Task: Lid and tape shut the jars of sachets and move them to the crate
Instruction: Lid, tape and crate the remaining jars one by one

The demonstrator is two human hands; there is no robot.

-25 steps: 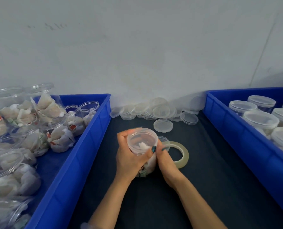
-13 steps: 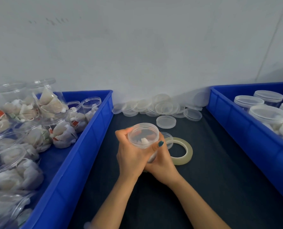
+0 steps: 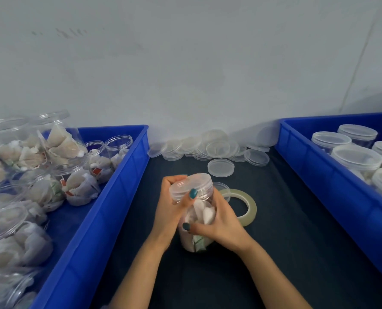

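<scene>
A clear jar of sachets [image 3: 200, 219] stands on the dark mat between my hands, its top tilted toward me. A clear lid [image 3: 191, 184] sits on its mouth. My left hand [image 3: 171, 208] grips the lid, thumb across its rim. My right hand [image 3: 219, 221] grips the jar's body from the right. A roll of clear tape [image 3: 247, 207] lies flat just right of the jar. The blue crate [image 3: 319, 172] on the right holds several lidded jars [image 3: 356, 158].
A blue crate [image 3: 109, 197] on the left holds several open jars of sachets [image 3: 74, 181]. Loose clear lids [image 3: 219, 144] are piled against the back wall, and one lid [image 3: 220, 167] lies apart on the mat. A small clear lid [image 3: 222, 188] peeks out behind the jar.
The jar has tipped so more of its side shows. My right hand moved from behind the jar to wrap round its body. My left hand stays on the lid.
</scene>
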